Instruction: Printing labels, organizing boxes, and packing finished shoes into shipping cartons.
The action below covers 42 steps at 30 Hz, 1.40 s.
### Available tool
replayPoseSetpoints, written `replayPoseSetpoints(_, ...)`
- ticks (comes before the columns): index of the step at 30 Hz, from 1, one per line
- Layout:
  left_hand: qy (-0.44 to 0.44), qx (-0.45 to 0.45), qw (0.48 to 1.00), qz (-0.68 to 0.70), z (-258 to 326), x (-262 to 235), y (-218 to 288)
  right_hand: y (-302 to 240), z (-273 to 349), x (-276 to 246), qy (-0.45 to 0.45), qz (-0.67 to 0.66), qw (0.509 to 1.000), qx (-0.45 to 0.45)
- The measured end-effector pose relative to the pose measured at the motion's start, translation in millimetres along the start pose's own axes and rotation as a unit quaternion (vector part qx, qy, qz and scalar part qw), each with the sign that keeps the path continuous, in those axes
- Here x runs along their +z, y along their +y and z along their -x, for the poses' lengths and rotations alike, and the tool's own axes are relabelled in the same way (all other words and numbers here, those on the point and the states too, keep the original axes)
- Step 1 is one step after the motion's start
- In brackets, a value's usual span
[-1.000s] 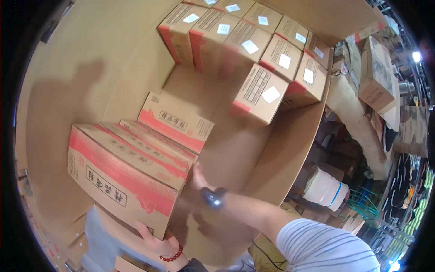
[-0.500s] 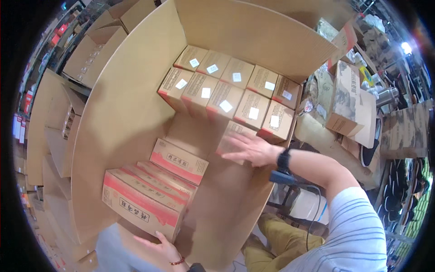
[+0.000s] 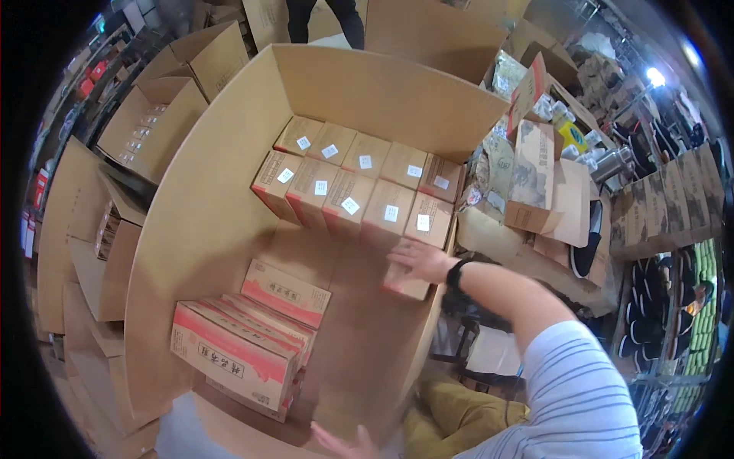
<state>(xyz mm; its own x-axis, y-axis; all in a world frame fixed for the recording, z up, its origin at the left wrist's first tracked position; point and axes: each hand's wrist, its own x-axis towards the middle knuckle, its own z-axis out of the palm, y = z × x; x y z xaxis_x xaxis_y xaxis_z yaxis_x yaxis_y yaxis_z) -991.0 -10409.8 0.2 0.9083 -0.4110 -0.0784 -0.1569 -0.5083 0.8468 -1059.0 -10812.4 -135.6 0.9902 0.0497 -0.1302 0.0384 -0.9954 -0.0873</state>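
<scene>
My right hand (image 3: pixel 422 262), with a dark band at its wrist, lies with fingers spread over a shoebox-sized brown carton (image 3: pixel 406 284) beside the right wall of a large cardboard box (image 3: pixel 164 252). My left hand (image 3: pixel 345 444) is blurred at the lower edge, fingers stretched out and nothing held, near the box's front wall. Rows of upright small cartons (image 3: pixel 350 203) with white stickers and red edges fill the far end. Nearer on the left, several red-and-brown cartons (image 3: pixel 233 359) lean in a stack, their long printed sides showing.
More open cardboard boxes (image 3: pixel 145 126) line the left side. To the right are a torn carton (image 3: pixel 530 172), a dark shoe (image 3: pixel 587 245), a metal flask (image 3: pixel 612 162) and racks of shoes (image 3: pixel 650 306). Another person's legs (image 3: pixel 325 19) show at the far edge.
My left hand has left the front of the leaning stack and moved right. My right hand remains on the carton by the right wall. The view has shifted, showing more of the far side.
</scene>
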Motion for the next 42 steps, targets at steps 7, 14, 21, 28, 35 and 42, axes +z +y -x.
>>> replayPoseSetpoints(7, -0.23, 0.014, 0.973, 0.011, 21.4, -36.6, -19.3, -91.4, 52.0, -62.9, -0.1, 0.016, 0.976, 0.194)
replayPoseSetpoints(14, -0.534, 0.033, 0.841, -0.081, 54.7, -38.1, -60.3, -244.5, 251.3, -120.0, -0.242, -0.355, 0.835, 0.344)
replayPoseSetpoints(21, -0.667, -0.063, 0.712, -0.212, 66.1, 35.5, -147.2, -261.9, 339.5, -100.5, -0.141, -0.46, 0.773, 0.413)
replayPoseSetpoints(28, -0.647, 0.042, 0.718, -0.253, 37.6, 93.2, -21.9, -230.1, 393.1, -116.2, -0.069, -0.828, 0.477, 0.286)
replayPoseSetpoints(35, -0.648, -0.098, 0.726, -0.209, 34.4, 169.6, 74.8, -104.9, 445.9, -79.5, -0.121, -0.818, 0.507, 0.243)
replayPoseSetpoints(42, -0.663, 0.175, 0.696, -0.213, -1.2, 324.4, 232.3, -9.9, 515.6, -85.5, -0.069, -0.868, 0.445, 0.207)
